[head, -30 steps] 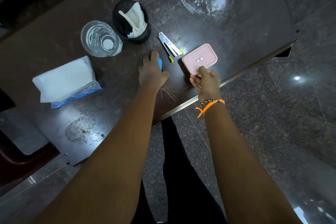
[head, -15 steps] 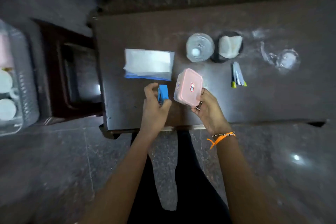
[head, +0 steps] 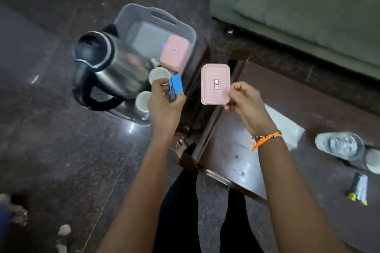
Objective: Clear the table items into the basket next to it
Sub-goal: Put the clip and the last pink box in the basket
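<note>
Both hands have carried their items from the table toward the basket. Left hand grips the blue stapler, upright. Right hand pinches the pink box, long axis vertical in view.

A pink lidded box, flat and labelled, is pinched by right-hand fingers; a small blue stapler sits upright within left-hand fingers.
</note>
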`<state>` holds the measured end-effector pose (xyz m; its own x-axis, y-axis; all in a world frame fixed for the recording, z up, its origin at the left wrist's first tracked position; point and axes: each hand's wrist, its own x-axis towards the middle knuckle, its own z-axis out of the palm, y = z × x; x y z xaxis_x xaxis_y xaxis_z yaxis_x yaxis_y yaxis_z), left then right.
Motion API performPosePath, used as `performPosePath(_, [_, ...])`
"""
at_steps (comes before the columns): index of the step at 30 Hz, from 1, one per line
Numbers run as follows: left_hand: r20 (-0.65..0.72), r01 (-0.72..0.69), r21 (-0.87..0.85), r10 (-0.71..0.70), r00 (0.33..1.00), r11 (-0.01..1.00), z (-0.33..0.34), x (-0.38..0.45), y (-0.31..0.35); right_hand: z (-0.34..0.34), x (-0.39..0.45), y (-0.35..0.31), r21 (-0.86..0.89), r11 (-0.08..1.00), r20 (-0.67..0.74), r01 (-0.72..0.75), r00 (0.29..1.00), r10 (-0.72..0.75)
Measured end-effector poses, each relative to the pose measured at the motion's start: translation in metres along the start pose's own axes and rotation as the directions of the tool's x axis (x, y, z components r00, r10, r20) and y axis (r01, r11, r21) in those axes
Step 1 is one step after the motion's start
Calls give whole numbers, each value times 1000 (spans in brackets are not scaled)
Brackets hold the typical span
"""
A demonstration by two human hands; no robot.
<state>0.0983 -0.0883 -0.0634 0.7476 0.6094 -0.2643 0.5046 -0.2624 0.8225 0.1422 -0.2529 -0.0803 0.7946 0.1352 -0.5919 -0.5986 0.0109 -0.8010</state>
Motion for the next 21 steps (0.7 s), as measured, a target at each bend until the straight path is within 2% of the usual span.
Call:
performPosePath(3, [-56,50,47,-47,997,998,-28,32,-10,51,37,-24,-95,995,-16,42,999,-44])
performPosePath(7, [-2,106,107,-106,994,989,-45,60,-21,110,85,-46,-283,955,-54,86,993,-106])
performPosePath(10, [45,125,146,-133,990,981,-51,77,-28,151,121,-61,-475,873,-88,106,982,-167])
performPosePath(11, [60,127,161,-138,989,979,-50,78,-29,160,130,-65,-567,813,-86,128,973,-213])
performPosePath(13, [85,130,172,-146,986,976,-50,82,-31,181,152,-70,-767,620,-33,166,954,-297])
performPosePath(15, [112,118,158,-136,984,980,-49,83,-32,198,172,-71,-881,445,27,160,957,-290])
performPosePath(18, [138,84,160,-107,985,984,-48,83,-34,217,199,-67,-951,250,119,183,961,-251])
performPosePath(21, [160,75,135,-96,982,988,-49,84,-37,224,214,-59,-963,158,185,220,960,-210])
